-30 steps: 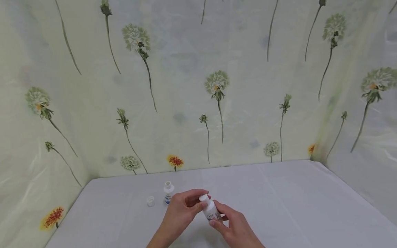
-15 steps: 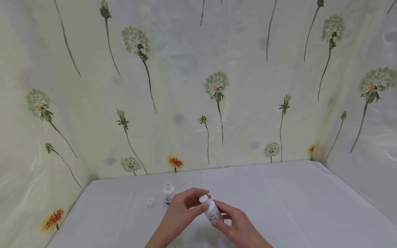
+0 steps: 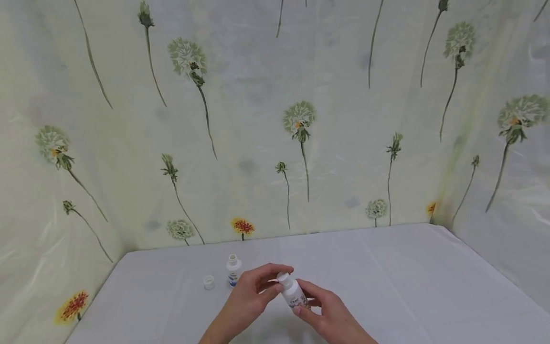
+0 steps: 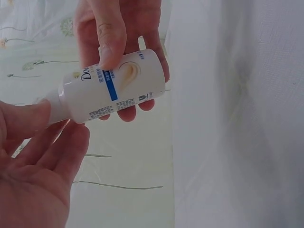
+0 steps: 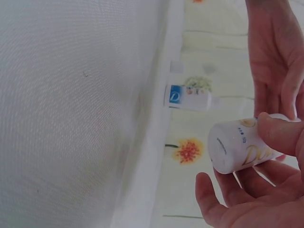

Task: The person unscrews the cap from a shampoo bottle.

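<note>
Between my hands, above the table, a small white Dove bottle (image 3: 294, 293) is held tilted, its top leaning toward the left. My right hand (image 3: 328, 310) grips the bottle's body, thumb on the near side and fingers round the other. With thumb and fingers, my left hand (image 3: 254, 292) pinches the white cap (image 4: 56, 108) at the bottle's top. In the left wrist view the bottle's label (image 4: 110, 84) faces the camera, and the cap is partly covered by the left thumb. The right wrist view shows the bottle's base (image 5: 220, 149) beyond the right fingers.
A second white bottle (image 3: 233, 270) with a blue label stands uncapped on the table (image 3: 386, 282), left of my hands and partly behind the left one. Beside it lies a loose white cap (image 3: 208, 282). A flower-printed sheet (image 3: 258, 124) rises behind and at both sides.
The left fingers have shifted slightly on the cap, and the bottle has turned a little in the hands. Both hands keep their hold. The standing bottle and loose cap stay put.
</note>
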A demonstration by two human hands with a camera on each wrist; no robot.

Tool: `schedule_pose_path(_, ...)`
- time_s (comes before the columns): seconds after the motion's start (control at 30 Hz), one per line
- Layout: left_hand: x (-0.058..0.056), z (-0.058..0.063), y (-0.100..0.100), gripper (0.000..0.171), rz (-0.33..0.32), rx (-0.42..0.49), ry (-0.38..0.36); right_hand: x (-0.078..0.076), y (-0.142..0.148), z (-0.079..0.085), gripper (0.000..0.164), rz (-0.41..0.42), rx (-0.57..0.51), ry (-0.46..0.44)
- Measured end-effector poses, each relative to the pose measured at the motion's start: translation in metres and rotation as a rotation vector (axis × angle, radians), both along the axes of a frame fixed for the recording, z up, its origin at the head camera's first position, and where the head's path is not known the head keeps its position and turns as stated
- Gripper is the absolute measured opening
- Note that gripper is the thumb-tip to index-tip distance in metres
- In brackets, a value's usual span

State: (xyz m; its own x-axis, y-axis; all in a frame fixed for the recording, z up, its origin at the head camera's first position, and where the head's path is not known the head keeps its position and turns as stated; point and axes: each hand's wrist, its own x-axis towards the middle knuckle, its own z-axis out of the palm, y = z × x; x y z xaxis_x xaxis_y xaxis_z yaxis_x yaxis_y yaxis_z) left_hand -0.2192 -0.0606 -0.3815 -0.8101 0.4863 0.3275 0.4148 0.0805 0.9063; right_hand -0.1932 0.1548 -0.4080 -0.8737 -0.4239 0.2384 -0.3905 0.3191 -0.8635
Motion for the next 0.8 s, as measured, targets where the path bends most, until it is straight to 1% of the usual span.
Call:
schedule_pose_path(0.17, 0.0003, -0.0005, -0.0005, 0.034, -0.013, -0.013, -0.014, -0.0001, 0.0007, -0.0003, 0.049, 0.001, 0.012, -0.047)
schedule_pose_path(0.3, -0.0016, -0.0023, -0.0003, 0.032, 0.001, -0.017, 0.005, 0.0002, 0.0009, -0.0013, 0.049, 0.008, 0.013, -0.028)
schedule_pose_path(0.4, -0.0018, -0.0020, 0.0001, 0.029, 0.034, -0.027, 0.007, -0.0001, 0.0008, -0.0010, 0.048, 0.002, 0.023, -0.025)
schedule_pose_path(0.57, -0.0026, -0.0002, 0.0011, 0.027, 0.112, -0.066, 0.011, -0.0006, 0.0014, -0.0010, 0.047, -0.010, 0.043, -0.002)
schedule_pose_path(0.7, -0.0028, 0.0003, 0.0013, 0.025, 0.147, -0.077, 0.019, -0.0013, 0.0010, -0.0004, 0.046, -0.018, 0.049, -0.006)
schedule_pose_path(0.8, -0.0018, 0.0008, 0.0012, 0.024, 0.167, -0.083, 0.000, -0.0008, 0.0005, 0.0002, 0.044, -0.022, 0.048, -0.024)
